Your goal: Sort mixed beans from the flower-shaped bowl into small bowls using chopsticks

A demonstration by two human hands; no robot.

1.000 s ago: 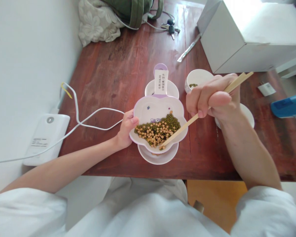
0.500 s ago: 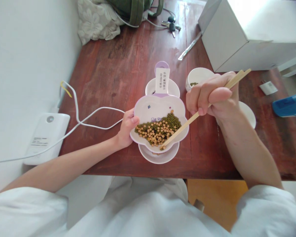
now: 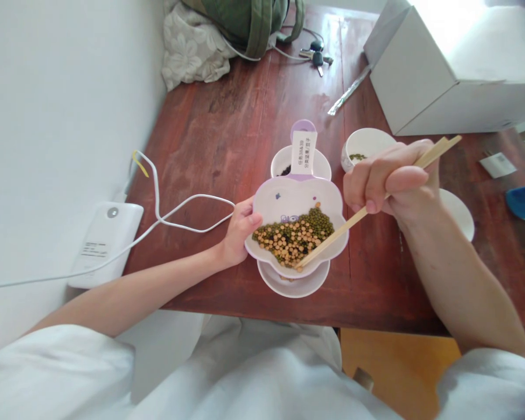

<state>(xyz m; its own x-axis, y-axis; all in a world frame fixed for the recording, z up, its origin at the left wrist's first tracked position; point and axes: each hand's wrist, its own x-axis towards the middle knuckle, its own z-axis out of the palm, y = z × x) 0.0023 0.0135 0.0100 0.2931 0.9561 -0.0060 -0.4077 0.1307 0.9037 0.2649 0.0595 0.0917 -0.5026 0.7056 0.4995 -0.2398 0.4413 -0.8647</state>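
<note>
My left hand (image 3: 240, 230) grips the left rim of a white flower-shaped dish (image 3: 284, 198) with a purple handle and a paper label. The dish is tilted over a white saucer (image 3: 294, 284) and holds a pile of mixed green and yellow beans (image 3: 294, 234). My right hand (image 3: 391, 184) holds wooden chopsticks (image 3: 332, 239), whose tips rest in the beans at the dish's near edge. Behind the dish sits a small white bowl (image 3: 280, 163); another small bowl (image 3: 365, 143) with a few green beans stands to its right.
A white plate (image 3: 459, 213) lies partly under my right wrist. A big white box (image 3: 437, 76), keys (image 3: 317, 55), a green bag (image 3: 245, 20) and floral cloth sit at the back. A white device (image 3: 102, 242) with a cable lies at the left table edge.
The view has shifted, so everything sits a little further right and lower in the frame. Both hands keep their grips; the chopstick tips stay in the beans.
</note>
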